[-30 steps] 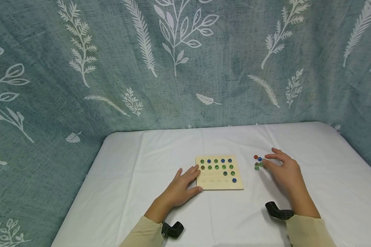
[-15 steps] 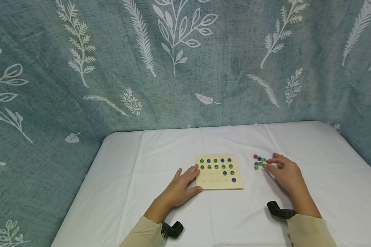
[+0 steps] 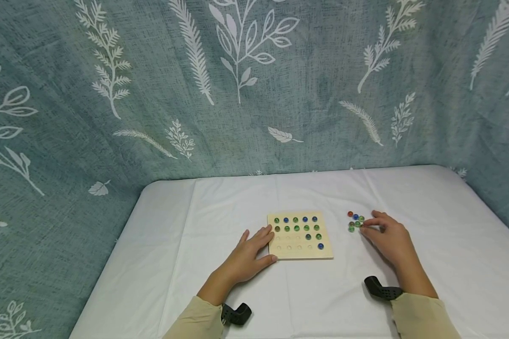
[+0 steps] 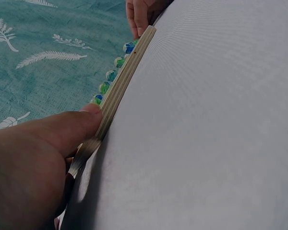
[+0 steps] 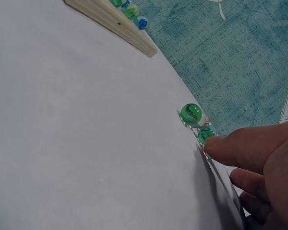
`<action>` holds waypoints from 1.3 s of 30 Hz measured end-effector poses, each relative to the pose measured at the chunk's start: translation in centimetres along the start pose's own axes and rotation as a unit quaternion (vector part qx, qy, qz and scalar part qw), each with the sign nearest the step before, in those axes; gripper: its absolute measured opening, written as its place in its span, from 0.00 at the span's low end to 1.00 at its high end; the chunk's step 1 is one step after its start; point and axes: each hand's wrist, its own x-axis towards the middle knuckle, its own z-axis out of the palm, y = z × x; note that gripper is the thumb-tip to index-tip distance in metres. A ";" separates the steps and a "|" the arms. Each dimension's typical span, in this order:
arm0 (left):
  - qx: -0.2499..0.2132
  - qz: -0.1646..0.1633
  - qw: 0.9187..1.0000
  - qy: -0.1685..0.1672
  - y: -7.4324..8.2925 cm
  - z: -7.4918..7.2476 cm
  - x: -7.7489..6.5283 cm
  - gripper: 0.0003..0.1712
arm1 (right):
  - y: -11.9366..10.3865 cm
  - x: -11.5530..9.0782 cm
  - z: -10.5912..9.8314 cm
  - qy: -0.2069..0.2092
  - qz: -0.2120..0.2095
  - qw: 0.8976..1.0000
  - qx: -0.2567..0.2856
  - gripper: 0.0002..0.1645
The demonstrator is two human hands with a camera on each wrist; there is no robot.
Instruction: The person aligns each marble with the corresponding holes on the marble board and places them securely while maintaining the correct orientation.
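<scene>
A pale wooden board (image 3: 294, 252) with rows of round hollows lies on the white table. Green, blue and brownish glass marbles fill its two far rows and some hollows at the right. My left hand (image 3: 248, 258) rests along the board's left edge, fingers extended, thumb (image 4: 89, 117) against the near corner. To the right of the board sits a small cluster of loose marbles (image 3: 356, 223), mostly green, with a blue and a red one. My right hand (image 3: 390, 240) pinches a marble at the cluster's near right side between thumb (image 5: 230, 146) and index finger; the fingertips partly hide it.
A white cloth (image 3: 220, 207) covers the table, with faint creases. Behind it and at the sides hangs a teal leaf-patterned curtain (image 3: 246, 132). Black camera mounts (image 3: 237, 314) sit on both wrists, low over the cloth.
My right hand's fingertips have come down and drawn together at the near right side of the marble cluster, uncovering a green marble. The left hand and board stay put.
</scene>
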 end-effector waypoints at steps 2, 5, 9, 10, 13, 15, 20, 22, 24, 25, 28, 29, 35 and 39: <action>-0.001 -0.002 1.000 0.000 0.0 0.0 0.0 0.41 | 0.0 0.0 0.1 -0.002 0.001 1.000 -0.003 0.19; -0.002 -0.005 1.000 -0.002 0.0 0.1 0.0 0.41 | -0.1 0.0 0.2 -0.006 0.002 1.000 -0.008 0.18; -0.002 -0.005 1.000 -0.002 0.0 0.1 0.0 0.41 | 0.0 0.1 0.4 -0.012 0.004 1.000 -0.014 0.17; -0.001 -0.005 1.000 -0.002 0.0 0.1 0.0 0.41 | 0.1 0.1 0.4 -0.013 0.005 1.000 -0.016 0.17; 0.001 -0.002 1.000 0.000 -0.1 0.1 0.0 0.41 | 0.1 0.1 0.5 -0.012 0.006 1.000 -0.019 0.17; 0.002 0.000 1.000 0.001 -0.1 0.1 0.0 0.41 | 0.1 0.1 0.5 -0.011 0.007 1.000 -0.020 0.17; 0.001 0.004 1.000 0.002 -0.1 0.1 0.0 0.41 | 0.1 0.1 0.6 -0.012 0.010 1.000 -0.019 0.17; 0.001 0.005 1.000 0.002 -0.1 0.1 0.0 0.41 | 0.1 0.0 0.5 -0.012 0.011 1.000 -0.018 0.18; 0.000 0.005 1.000 0.001 -0.1 0.1 0.0 0.41 | 0.1 0.0 0.5 -0.012 0.014 1.000 -0.016 0.18; 0.000 0.005 1.000 0.001 -0.1 0.1 0.0 0.41 | 0.1 0.0 0.5 -0.011 0.015 1.000 -0.014 0.19; 0.000 0.005 1.000 0.000 -0.1 0.1 0.0 0.41 | -0.1 -0.2 0.4 -0.003 0.013 1.000 -0.010 0.20; 0.001 0.004 1.000 0.000 0.0 0.0 -0.1 0.41 | -0.2 -0.3 0.3 0.001 0.011 1.000 -0.006 0.20; 0.003 0.008 1.000 0.003 -0.1 0.0 0.0 0.41 | -1.9 -1.0 -0.2 0.011 -0.046 0.999 0.017 0.22; 0.002 0.009 1.000 0.005 -0.1 0.0 -0.1 0.40 | -3.6 -1.3 0.2 -0.004 -0.077 0.997 0.032 0.18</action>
